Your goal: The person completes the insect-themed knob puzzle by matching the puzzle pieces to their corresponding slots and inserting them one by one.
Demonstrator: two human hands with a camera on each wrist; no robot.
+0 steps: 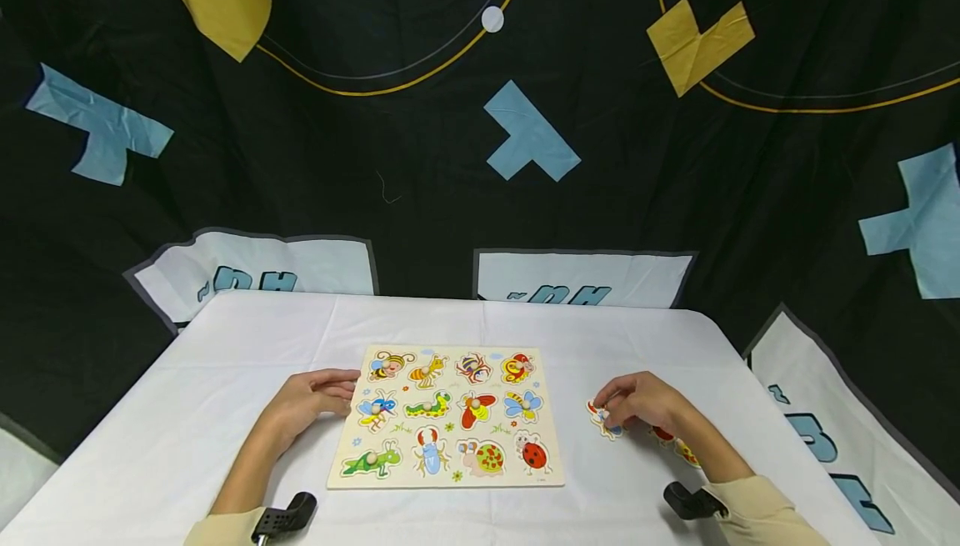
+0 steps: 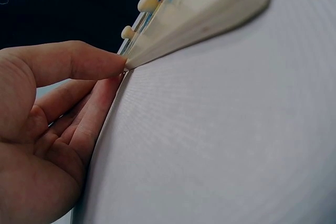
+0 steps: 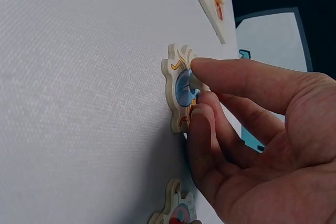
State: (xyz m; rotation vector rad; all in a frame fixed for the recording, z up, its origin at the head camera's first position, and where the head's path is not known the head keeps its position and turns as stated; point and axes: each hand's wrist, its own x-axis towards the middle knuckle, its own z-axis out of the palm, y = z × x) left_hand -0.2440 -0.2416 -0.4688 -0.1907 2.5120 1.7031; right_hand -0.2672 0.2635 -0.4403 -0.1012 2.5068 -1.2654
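A wooden peg puzzle board (image 1: 446, 479) printed with colourful insects lies flat on the table. My left hand (image 1: 311, 400) rests at its left edge, fingers stretched out. Close up in the left wrist view, the fingertips of that hand (image 2: 63, 108) meet the edge of the board (image 2: 178, 45), and several pale knobs (image 2: 148, 2) stick up from it. Right of the board, my right hand (image 1: 641, 403) pinches a knobbed puzzle piece (image 1: 603, 419). In the right wrist view this piece (image 3: 184, 87) has a blue beetle body and orange legs, its knob partly hidden by my fingers.
Loose puzzle pieces (image 1: 686, 452) lie under my right forearm, partly covered. One shows below the hand as a wavy-edged piece (image 3: 178, 208). A white cloth covers the table (image 1: 247, 329). A black curtain (image 1: 420, 221) with light blue and yellow patches hangs behind it.
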